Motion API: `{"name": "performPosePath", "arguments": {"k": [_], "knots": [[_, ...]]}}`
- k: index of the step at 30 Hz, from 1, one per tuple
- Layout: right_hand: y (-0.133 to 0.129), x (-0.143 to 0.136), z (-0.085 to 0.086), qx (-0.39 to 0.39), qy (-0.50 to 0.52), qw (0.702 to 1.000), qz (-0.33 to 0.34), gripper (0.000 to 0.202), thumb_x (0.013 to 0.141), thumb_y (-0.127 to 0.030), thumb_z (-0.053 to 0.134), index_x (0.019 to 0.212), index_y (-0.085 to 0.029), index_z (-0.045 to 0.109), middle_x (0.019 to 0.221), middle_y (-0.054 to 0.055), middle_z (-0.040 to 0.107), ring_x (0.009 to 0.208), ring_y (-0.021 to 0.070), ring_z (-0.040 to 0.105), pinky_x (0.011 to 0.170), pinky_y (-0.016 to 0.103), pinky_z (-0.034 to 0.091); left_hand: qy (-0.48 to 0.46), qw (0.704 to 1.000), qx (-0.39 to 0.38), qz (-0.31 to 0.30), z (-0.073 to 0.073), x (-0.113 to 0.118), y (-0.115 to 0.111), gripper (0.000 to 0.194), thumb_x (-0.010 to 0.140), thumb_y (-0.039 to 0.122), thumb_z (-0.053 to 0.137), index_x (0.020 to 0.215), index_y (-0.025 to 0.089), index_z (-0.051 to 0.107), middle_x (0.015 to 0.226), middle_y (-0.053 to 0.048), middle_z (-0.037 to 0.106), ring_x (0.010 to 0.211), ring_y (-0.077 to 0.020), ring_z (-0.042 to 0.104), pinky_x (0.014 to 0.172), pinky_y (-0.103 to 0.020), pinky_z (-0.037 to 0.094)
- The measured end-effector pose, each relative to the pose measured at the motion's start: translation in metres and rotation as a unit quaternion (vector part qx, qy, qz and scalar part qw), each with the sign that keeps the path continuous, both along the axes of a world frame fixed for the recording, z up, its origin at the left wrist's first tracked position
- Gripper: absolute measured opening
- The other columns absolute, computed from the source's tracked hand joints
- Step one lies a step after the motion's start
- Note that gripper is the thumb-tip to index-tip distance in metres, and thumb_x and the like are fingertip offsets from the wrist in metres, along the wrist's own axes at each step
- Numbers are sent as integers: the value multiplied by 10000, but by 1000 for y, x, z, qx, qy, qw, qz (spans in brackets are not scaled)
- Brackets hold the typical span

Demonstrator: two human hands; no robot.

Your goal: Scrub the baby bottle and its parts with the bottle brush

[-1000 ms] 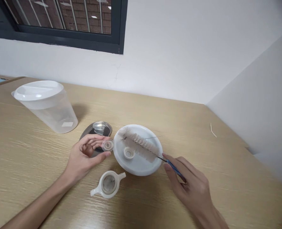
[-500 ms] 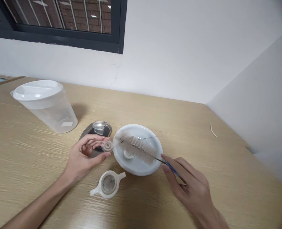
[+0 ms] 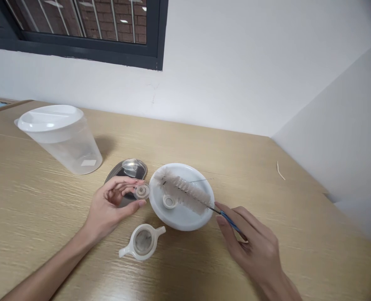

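Between the thumb and fingers of my left hand (image 3: 112, 200) is a small round translucent piece (image 3: 142, 191), its ringed face turned toward me, just left of the white bowl (image 3: 181, 223). My right hand (image 3: 251, 242) grips the blue handle of a bottle brush (image 3: 188, 192), whose white bristles reach over the bowl. A small white ring-shaped part (image 3: 169, 201) lies in the bowl, partly under the bristles. Beside it a thin wire (image 3: 201, 180) sticks out past the bowl's rim. In front of the bowl rests a white two-handled strainer (image 3: 143, 242).
A dark metal tray (image 3: 116, 170) with a clear piece (image 3: 130, 166) on it sits behind my left hand. A lidded translucent pitcher (image 3: 63, 138) stands at the back left. A thin pale strip (image 3: 280, 170) lies on the table at right, near the wall.
My right hand has drawn the brush slightly to the right, away from the round piece, uncovering more of the ring-shaped part in the bowl. My left hand stays almost still.
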State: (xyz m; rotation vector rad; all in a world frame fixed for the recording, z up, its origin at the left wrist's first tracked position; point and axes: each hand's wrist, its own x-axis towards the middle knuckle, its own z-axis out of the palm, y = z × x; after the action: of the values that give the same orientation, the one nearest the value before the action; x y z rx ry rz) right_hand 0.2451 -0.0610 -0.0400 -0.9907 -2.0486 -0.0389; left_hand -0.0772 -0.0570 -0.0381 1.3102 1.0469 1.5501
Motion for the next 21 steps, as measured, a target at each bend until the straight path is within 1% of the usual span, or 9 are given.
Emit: {"name": "performPosePath", "arguments": {"k": [2, 6, 12, 18, 21], "knots": [[0, 0, 0, -2, 2, 1000, 8, 325, 893, -36, 619, 1199, -136, 662, 825, 38, 625, 594, 85, 560, 527, 225, 428, 2, 1000, -1, 1, 0, 0, 0, 420, 684, 60, 850, 1031, 239, 696, 1075, -20, 791, 1025, -159, 735, 908, -226, 584], [1, 0, 0, 4, -5, 1000, 27, 343, 884, -34, 629, 1213, -131, 650, 870, 62, 653, 662, 103, 594, 555, 225, 450, -1, 1000, -1, -8, 0, 0, 1, 435, 680, 61, 852, 1035, 258, 696, 1090, -10, 787, 1012, -163, 737, 929, -241, 586], [1, -2, 0, 23, -19, 1000, 9, 340, 886, -40, 638, 1212, -135, 651, 869, 59, 670, 608, 82, 569, 529, 211, 441, 5, 1000, -1, -5, 2, 0, 1, 427, 669, 56, 856, 1023, 235, 699, 1064, -33, 790, 1001, -181, 739, 922, -273, 591], [1, -1, 0, 14, -9, 1000, -9, 296, 896, -55, 630, 1174, -148, 671, 845, 53, 666, 647, 102, 626, 554, 215, 469, 9, 1000, 2, -5, 2, 0, 1, 429, 671, 65, 860, 1028, 236, 692, 1066, -30, 790, 1000, -176, 736, 918, -277, 588], [1, -1, 1, 7, -2, 1000, -7, 290, 901, -63, 622, 1174, -151, 671, 807, 33, 646, 601, 94, 609, 540, 218, 466, 12, 1000, 0, -4, 2, 0, 1, 427, 674, 77, 860, 1028, 240, 688, 1070, -28, 790, 1006, -178, 735, 920, -285, 587]]}}
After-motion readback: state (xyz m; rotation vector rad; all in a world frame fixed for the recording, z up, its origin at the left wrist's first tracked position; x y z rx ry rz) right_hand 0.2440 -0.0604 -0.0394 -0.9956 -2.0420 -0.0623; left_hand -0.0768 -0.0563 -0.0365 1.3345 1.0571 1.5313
